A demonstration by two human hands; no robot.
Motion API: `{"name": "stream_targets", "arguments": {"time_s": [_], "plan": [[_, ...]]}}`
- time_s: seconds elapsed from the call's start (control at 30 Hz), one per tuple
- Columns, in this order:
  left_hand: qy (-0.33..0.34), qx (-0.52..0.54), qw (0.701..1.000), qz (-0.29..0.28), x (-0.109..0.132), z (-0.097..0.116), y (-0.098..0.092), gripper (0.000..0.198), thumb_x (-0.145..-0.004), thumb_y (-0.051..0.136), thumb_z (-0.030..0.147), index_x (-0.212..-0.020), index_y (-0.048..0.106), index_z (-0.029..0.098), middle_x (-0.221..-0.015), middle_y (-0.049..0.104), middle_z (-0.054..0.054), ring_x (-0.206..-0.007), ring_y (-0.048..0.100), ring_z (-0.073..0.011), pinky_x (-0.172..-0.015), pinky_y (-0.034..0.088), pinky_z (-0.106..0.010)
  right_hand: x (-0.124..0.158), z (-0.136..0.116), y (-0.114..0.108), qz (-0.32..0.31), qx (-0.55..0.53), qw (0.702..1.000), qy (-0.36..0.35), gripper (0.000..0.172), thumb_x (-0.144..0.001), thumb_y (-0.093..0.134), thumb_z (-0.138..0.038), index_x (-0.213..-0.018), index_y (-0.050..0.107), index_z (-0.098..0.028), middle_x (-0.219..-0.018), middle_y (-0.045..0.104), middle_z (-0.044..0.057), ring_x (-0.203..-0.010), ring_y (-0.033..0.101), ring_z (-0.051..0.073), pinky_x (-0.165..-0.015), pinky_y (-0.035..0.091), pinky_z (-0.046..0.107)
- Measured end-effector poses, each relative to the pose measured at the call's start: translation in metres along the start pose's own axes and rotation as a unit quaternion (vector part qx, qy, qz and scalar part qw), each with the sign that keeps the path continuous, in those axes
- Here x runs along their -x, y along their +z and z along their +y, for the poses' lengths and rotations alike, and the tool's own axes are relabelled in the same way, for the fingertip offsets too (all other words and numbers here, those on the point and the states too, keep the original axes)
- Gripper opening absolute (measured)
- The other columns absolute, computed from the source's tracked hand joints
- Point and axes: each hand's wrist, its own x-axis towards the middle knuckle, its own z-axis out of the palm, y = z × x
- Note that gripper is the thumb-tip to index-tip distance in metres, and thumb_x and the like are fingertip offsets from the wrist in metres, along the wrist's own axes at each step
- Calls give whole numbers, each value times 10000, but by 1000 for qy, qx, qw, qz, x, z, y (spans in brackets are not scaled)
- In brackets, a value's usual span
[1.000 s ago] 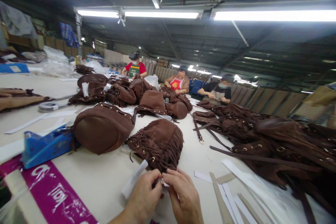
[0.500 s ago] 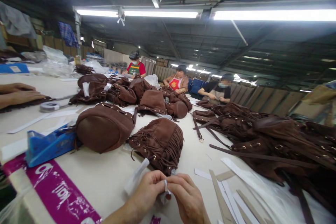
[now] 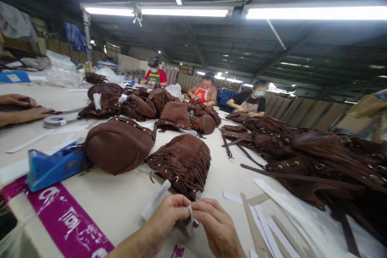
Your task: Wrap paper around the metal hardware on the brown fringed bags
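Note:
At the bottom centre, my left hand point(image 3: 171, 213) and my right hand point(image 3: 216, 221) meet fingertip to fingertip, both pinching a small white strip point(image 3: 192, 214). Something small and brown, partly hidden, shows just beneath the fingers. Directly beyond them a brown fringed bag point(image 3: 184, 159) lies on the table, its ringed edge towards me. White wrapping point(image 3: 155, 203) sticks out beside my left hand. To the left of the fringed bag, a rounder brown bag point(image 3: 116, 145) rests on its side.
A blue tape dispenser point(image 3: 54, 167) stands at left near purple printed plastic point(image 3: 68, 219). Brown bags and straps point(image 3: 308, 153) pile up at right, beyond paper strips point(image 3: 266, 225). Another person's hands point(image 3: 24, 111) are at far left. Three people work across the table.
My hands keep their pinch on the white strip, with only slight finger movement. The view has shifted slightly. Across the table, the person at right has raised their head.

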Motion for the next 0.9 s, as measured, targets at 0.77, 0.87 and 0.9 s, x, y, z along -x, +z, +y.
{"name": "stream_targets", "arguments": {"time_s": [0.77,0.87,0.9], "plan": [[95,-116,987,56,-12,-24,8,328,-641,735,436,-685,595,143,-598,610,1,-575,528,-125,-575,354,-222,19,-27,26,181,-304,738,575,430,-662,718,-566,-646,518,-186,-555,576,-8,-523,572,148,-432,438,216],[131,-137,979,76,-16,-33,6,361,-652,730,476,-693,604,140,-583,589,12,-556,505,-114,-546,329,-213,12,-31,22,203,-334,705,592,481,-566,770,-597,-620,556,-169,-545,588,-1,-543,581,148,-458,455,221],[137,-142,977,79,-17,-34,5,371,-658,726,490,-699,609,140,-588,593,11,-558,507,-115,-542,328,-212,11,-32,20,212,-341,694,597,478,-557,781,-586,-631,565,-166,-552,591,-2,-556,589,147,-470,460,219]]}}
